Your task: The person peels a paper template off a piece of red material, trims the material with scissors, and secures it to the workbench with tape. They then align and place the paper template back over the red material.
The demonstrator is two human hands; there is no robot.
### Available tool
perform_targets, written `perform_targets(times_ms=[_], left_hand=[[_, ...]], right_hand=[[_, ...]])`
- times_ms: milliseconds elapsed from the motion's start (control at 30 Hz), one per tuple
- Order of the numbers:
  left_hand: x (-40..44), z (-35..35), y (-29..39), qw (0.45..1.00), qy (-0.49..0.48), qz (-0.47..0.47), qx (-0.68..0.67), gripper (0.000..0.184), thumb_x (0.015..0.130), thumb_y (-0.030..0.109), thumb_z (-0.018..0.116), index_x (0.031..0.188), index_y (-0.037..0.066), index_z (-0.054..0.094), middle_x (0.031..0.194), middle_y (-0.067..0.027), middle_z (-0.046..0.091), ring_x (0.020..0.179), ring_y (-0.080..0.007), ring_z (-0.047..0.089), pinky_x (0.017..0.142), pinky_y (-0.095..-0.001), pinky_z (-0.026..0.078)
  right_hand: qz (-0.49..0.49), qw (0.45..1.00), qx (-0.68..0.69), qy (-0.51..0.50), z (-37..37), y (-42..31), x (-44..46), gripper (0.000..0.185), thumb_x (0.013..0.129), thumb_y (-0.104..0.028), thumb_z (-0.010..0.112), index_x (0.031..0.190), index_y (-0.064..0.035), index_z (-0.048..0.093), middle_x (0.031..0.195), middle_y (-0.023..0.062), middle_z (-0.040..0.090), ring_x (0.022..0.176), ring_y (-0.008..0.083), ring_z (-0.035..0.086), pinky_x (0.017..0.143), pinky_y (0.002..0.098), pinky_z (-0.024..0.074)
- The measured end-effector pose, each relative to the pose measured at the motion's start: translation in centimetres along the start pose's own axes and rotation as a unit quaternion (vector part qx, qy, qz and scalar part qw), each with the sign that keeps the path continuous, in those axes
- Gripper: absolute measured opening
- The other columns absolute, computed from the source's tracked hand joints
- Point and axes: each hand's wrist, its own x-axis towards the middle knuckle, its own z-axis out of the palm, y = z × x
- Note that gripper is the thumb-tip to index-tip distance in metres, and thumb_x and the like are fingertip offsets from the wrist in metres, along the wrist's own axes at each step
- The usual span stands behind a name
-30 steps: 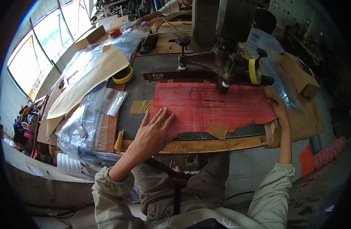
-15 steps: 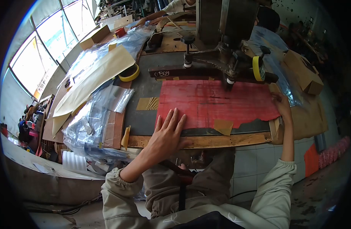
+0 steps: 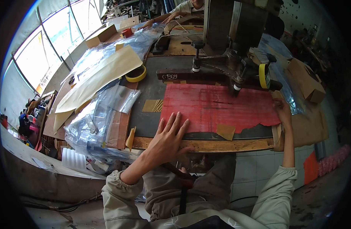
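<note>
A red sheet with dark streaks and a ragged lower right edge lies flat on the dark work surface. My left hand rests on its lower left corner, fingers stretched and spread. At the sheet's right edge is my right hand, its fingers bent around the edge in what looks like a pinch; the fingertips are partly hidden. Just beyond the sheet's far edge runs a dark metal bar, carried by a machine head with black knobs. A piece of tan tape sits on the near edge.
To the left are clear plastic sheets, a cream paper sheet and a yellow tape roll. Another yellow roll hangs on the machine. A cardboard box stands right. Across the table, another person's arm reaches over plastic.
The whole view has shifted slightly right and down. Both hands keep about the same places on the red sheet.
</note>
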Motion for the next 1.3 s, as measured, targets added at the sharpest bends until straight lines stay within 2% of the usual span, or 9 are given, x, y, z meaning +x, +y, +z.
perform_targets(times_ms=[67, 167, 333, 500, 633, 733, 1033, 1233, 1300], left_hand=[[-0.1, 0.1, -0.2, 1.000, 0.014, 0.008, -0.003, 0.080, 0.084, 0.055, 0.051, 0.135, -0.003, 0.033, 0.139, -0.0313, 0.028, 0.131, -0.0440, 0.026, 0.103, -0.0559, 0.025], [-0.2, 0.0, -0.2, 1.000, -0.005, -0.010, -0.001, 0.082, 0.081, 0.055, 0.055, 0.138, 0.001, 0.030, 0.142, -0.0278, 0.025, 0.134, -0.0412, 0.022, 0.108, -0.0512, 0.021], [0.0, -0.3, 0.1, 0.999, -0.023, -0.021, -0.010, 0.085, 0.079, 0.056, 0.057, 0.139, 0.003, 0.030, 0.144, -0.0273, 0.023, 0.135, -0.0410, 0.020, 0.108, -0.0511, 0.020], [-0.1, -0.4, 0.0, 1.000, -0.013, -0.009, -0.009, 0.081, 0.081, 0.053, 0.056, 0.137, 0.000, 0.032, 0.141, -0.0297, 0.027, 0.133, -0.0427, 0.025, 0.105, -0.0545, 0.024], [-0.3, -0.6, -0.2, 1.000, -0.024, -0.015, -0.009, 0.082, 0.080, 0.053, 0.058, 0.137, 0.001, 0.032, 0.142, -0.0292, 0.025, 0.133, -0.0423, 0.023, 0.106, -0.0532, 0.022], [-0.3, -0.8, 0.0, 0.999, -0.029, -0.028, -0.012, 0.083, 0.078, 0.051, 0.062, 0.138, 0.002, 0.032, 0.143, -0.0281, 0.024, 0.134, -0.0417, 0.022, 0.108, -0.0511, 0.021], [-0.6, -1.0, -0.7, 1.000, -0.015, -0.023, -0.009, 0.078, 0.080, 0.050, 0.059, 0.137, 0.003, 0.035, 0.140, -0.0286, 0.028, 0.132, -0.0432, 0.026, 0.105, -0.0531, 0.024], [-1.1, -1.2, -1.5, 1.000, 0.000, -0.029, 0.002, 0.073, 0.081, 0.049, 0.059, 0.136, 0.006, 0.038, 0.139, -0.0274, 0.031, 0.131, -0.0439, 0.028, 0.106, -0.0508, 0.025], [-1.2, -0.9, -1.6, 0.999, 0.006, -0.032, 0.003, 0.072, 0.081, 0.049, 0.059, 0.136, 0.006, 0.038, 0.140, -0.0271, 0.031, 0.131, -0.0436, 0.028, 0.106, -0.0509, 0.024]], right_hand=[[0.008, 1.000, 0.001, 0.007, 0.1, 0.4, 0.2, 0.024, 0.079, -0.007, 0.064, 0.100, 0.0012, 0.059, 0.082, 0.0078, 0.064, 0.078, 0.0141, 0.060, 0.072, 0.0266, 0.0453], [0.033, 0.999, -0.014, 0.009, 0.1, -0.6, -0.4, 0.021, 0.078, -0.009, 0.066, 0.094, 0.0010, 0.058, 0.081, 0.0083, 0.063, 0.076, 0.0145, 0.060, 0.071, 0.0266, 0.0454], [0.012, 0.999, -0.003, 0.038, 0.2, -0.3, -0.6, 0.019, 0.075, -0.011, 0.067, 0.088, 0.0017, 0.062, 0.076, 0.0099, 0.065, 0.072, 0.0146, 0.061, 0.067, 0.0279, 0.0461], [0.018, 0.999, 0.018, 0.022, -0.3, -0.7, -0.9, 0.022, 0.074, -0.013, 0.067, 0.091, 0.0010, 0.064, 0.076, 0.0079, 0.065, 0.070, 0.0132, 0.060, 0.066, 0.0272, 0.0450], [0.017, 1.000, 0.002, 0.007, -0.3, -1.1, -1.0, 0.023, 0.074, -0.013, 0.067, 0.092, 0.0002, 0.065, 0.075, 0.0071, 0.065, 0.070, 0.0127, 0.060, 0.066, 0.0270, 0.0447], [0.028, 0.999, -0.011, -0.014, -0.3, -1.4, -0.9, 0.020, 0.076, -0.011, 0.066, 0.092, 0.0003, 0.063, 0.078, 0.0045, 0.063, 0.075, 0.0110, 0.058, 0.071, 0.0253, 0.0434], [0.052, 0.998, -0.007, -0.024, 0.2, -2.8, -0.9, 0.022, 0.074, -0.014, 0.068, 0.092, -0.0011, 0.065, 0.073, 0.0064, 0.065, 0.069, 0.0128, 0.060, 0.065, 0.0274, 0.0453], [-0.032, 0.999, -0.033, -0.006, 0.9, -2.1, -0.8, 0.015, 0.080, -0.009, 0.063, 0.092, 0.0001, 0.062, 0.075, 0.0045, 0.063, 0.071, 0.0099, 0.057, 0.065, 0.0239, 0.0433], [-0.008, 0.999, -0.023, -0.025, 0.8, -2.5, -0.9, 0.017, 0.079, -0.011, 0.064, 0.092, -0.0001, 0.063, 0.080, 0.0076, 0.064, 0.075, 0.0139, 0.060, 0.070, 0.0269, 0.0445]])
